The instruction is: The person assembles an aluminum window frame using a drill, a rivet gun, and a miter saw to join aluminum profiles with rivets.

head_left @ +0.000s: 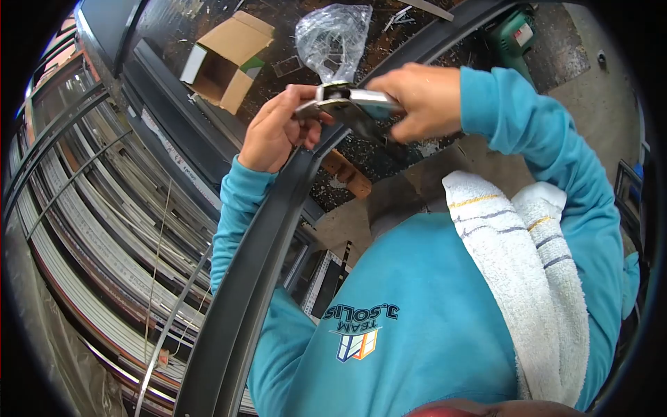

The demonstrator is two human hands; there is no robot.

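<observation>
A hinged metal piece point(338, 104) with a shiny bar and flat, dark plate-like parts is held between my two hands above a dark metal profile point(240, 278). My left hand point(279, 128) pinches its left end with thumb and fingers. Around the bar on its right side, the fingers of my right hand point(417, 101) are closed, slightly smeared by motion. The piece's lower dark part is blurred. Just beyond it lies a clear plastic bag point(333, 38), close to the metal head in this view.
An open cardboard box point(229, 62) lies on the dark, scrap-strewn work surface. Thin metal pins point(397, 17) sit at the back. A green power tool point(511, 35) is at the upper right, a wooden block point(346, 174) below my hands. Long profiles point(104, 229) fill a rack at left.
</observation>
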